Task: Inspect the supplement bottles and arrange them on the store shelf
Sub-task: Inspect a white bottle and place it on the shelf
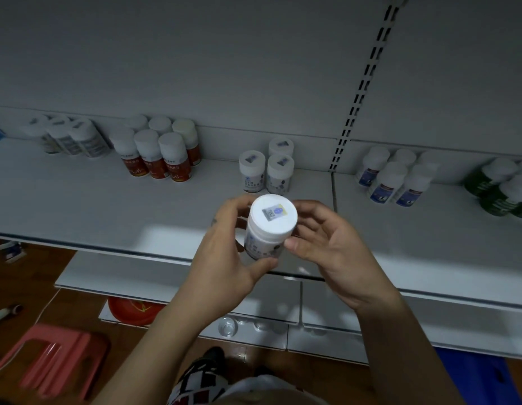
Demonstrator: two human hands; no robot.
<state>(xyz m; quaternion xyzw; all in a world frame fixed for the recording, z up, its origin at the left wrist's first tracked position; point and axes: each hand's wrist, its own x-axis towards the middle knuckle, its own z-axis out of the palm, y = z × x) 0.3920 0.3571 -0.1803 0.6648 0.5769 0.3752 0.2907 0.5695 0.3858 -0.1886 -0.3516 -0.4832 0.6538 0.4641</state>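
Observation:
I hold a white supplement bottle [268,226] with a sticker on its cap over the front edge of the white shelf [107,206]. My left hand [224,252] grips its body from the left, thumb under the label. My right hand [327,247] curls round its cap side from the right, thumb on the cap's rim. Three matching white bottles [267,168] stand upright on the shelf just behind. Further left are red-labelled bottles [160,150] and grey-labelled bottles [67,135]; blue-labelled bottles [394,176] and green bottles [502,188] stand to the right.
A slotted upright [359,92] divides the back panel. Lower shelves [178,276] jut out below, with a red bowl [134,311] and clear cups [229,327] on them. A pink plastic stool [55,358] stands on the wooden floor at lower left.

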